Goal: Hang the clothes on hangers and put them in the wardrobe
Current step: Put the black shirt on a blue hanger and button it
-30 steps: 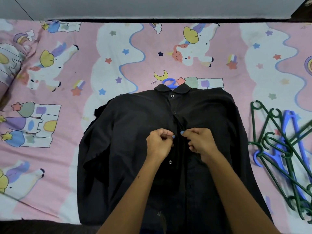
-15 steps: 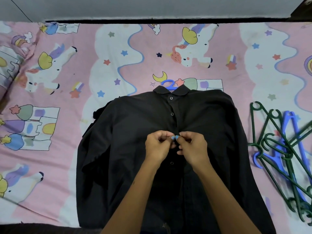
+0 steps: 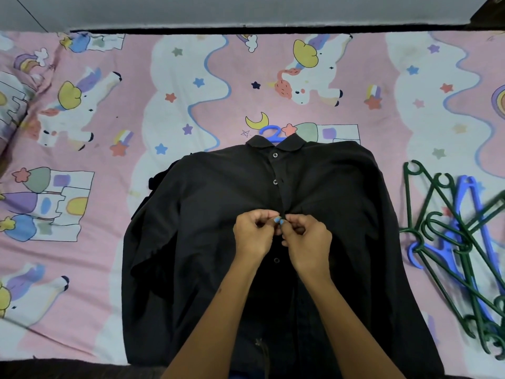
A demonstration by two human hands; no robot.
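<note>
A black button-up shirt (image 3: 207, 220) lies flat on the bed, collar pointing away from me. A blue hanger hook (image 3: 270, 133) sticks out of the collar; the rest of that hanger is hidden inside the shirt. My left hand (image 3: 252, 233) and my right hand (image 3: 307, 237) meet at the shirt's front placket, about halfway down. Both pinch the placket fabric with curled fingers, fingertips touching each other. Two buttons above my hands look fastened.
A pile of several green and blue hangers (image 3: 459, 242) lies on the bed to the right of the shirt. The pink unicorn bedsheet (image 3: 191, 86) covers the bed. A pillow (image 3: 11, 102) sits at the far left. A grey wall runs behind the bed.
My two hands moved closer together until their fingertips meet at the placket. The shirt and hangers stayed where they were.
</note>
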